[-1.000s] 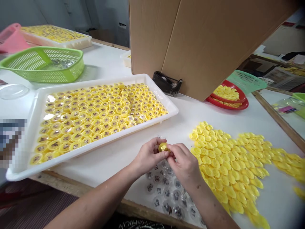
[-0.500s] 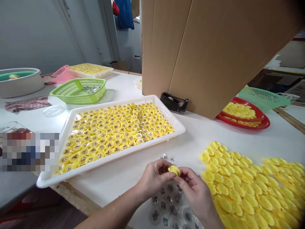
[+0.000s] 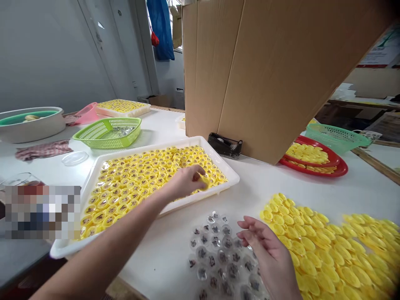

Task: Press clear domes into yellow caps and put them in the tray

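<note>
My left hand (image 3: 187, 181) reaches over the near right side of the white tray (image 3: 228, 186), its fingers curled round a small round yellow plastic piece (image 3: 203, 183), which is blurred. Inside the tray, rows of yellow round pieces (image 3: 134, 183) show small printed pictures under shiny covers. My right hand (image 3: 270, 254) is open, fingers apart and slightly bent, with nothing in it. It hovers beside a spread of clear round discs (image 3: 222, 255) with small dark pictures. To its right lies a heap of plain yellow round pieces (image 3: 321, 250).
A large cardboard sheet (image 3: 250, 75) stands behind the tray, with a black tape dispenser (image 3: 225, 146) at its foot. Red plates (image 3: 339, 168) of yellow pieces are at right. A green basket (image 3: 108, 143) and a clear lid (image 3: 75, 158) lie at back left.
Both hands were together on a yellow piece above the clear discs. My left hand has moved up and left over the tray with it; my right hand has let go and opened.
</note>
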The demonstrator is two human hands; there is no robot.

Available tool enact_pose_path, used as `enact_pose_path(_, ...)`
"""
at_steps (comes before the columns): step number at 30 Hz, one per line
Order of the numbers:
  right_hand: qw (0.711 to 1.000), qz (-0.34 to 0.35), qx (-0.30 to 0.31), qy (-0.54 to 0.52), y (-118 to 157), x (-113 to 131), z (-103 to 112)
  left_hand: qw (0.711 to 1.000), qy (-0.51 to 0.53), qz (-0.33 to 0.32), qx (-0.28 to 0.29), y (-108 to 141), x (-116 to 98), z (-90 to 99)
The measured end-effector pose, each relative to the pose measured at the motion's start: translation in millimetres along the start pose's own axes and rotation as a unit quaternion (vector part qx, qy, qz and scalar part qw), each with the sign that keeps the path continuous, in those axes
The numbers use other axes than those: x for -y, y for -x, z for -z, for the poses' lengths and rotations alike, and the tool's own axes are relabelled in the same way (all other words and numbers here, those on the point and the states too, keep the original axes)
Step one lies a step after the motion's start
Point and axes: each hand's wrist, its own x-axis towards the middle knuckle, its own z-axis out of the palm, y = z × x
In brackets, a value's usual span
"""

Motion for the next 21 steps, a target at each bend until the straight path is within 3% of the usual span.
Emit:
enact_pose_path(2, 1.000, 0.011, -0.024, 0.004, -4.5, -1.2, 8.9, 0.994, -0.098, -0.002, 0.055, -28.2, 14.6, 18.0)
enact_pose_path(5, 0.998, 0.023, -0.050, 0.008, -6.5, 1.2, 17.8, 0.981, -0.124, -0.012, 0.150, -53.0, 35.4, 21.7)
enact_pose_path(7, 0.998, 0.026, -0.056, 0.017, -5.1, 5.6, 21.1, 0.971, -0.130, -0.026, 0.200, -57.4, 45.3, 17.5)
enact_pose_path(10, 0.997, 0.025, -0.058, 0.037, -1.1, 14.1, 23.0, 0.962, -0.135, -0.042, 0.234, -54.6, 53.5, 15.8)
enact_pose_path(14, 0.993, 0.030, -0.077, 0.082, 2.0, 24.3, 27.1, 0.961, -0.128, -0.056, 0.239, -48.0, 58.2, 20.7)
enact_pose_path(18, 0.978, 0.040, -0.076, 0.191, -8.1, 30.4, 49.0, 0.969, -0.102, -0.091, 0.208, -41.9, 59.4, 20.0)
enact_pose_path(20, 0.943, 0.076, -0.092, 0.309, -18.8, 32.4, 65.7, 0.975, -0.097, -0.108, 0.167, -35.9, 54.3, 18.0)
enact_pose_path(21, 0.910, 0.098, -0.096, 0.391, -24.9, 33.0, 73.5, 0.980, -0.098, -0.114, 0.131, -30.6, 48.9, 16.7)
